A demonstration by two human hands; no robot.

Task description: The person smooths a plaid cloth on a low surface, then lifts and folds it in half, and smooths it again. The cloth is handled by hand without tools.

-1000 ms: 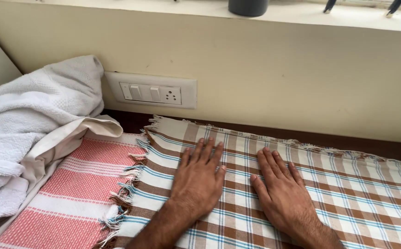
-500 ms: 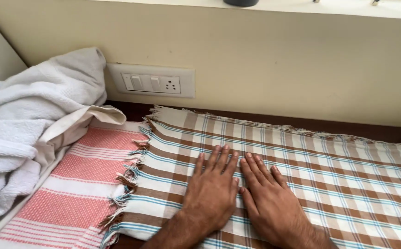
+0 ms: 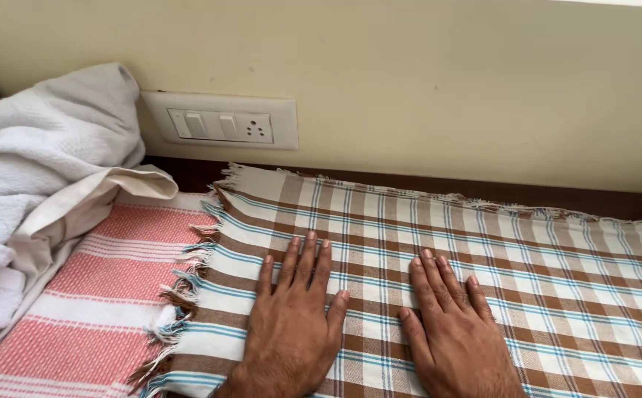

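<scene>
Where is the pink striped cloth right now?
In the head view the pink striped cloth lies at lower left, its right edge under the fringed end of the brown checked cloth, with the white towel pile on its left side.

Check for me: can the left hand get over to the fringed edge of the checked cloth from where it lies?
Probably yes. The left hand lies flat on the checked cloth, and the fringed edge runs just to its left with nothing between them. The right hand rests on the other side, out of the way.
</scene>
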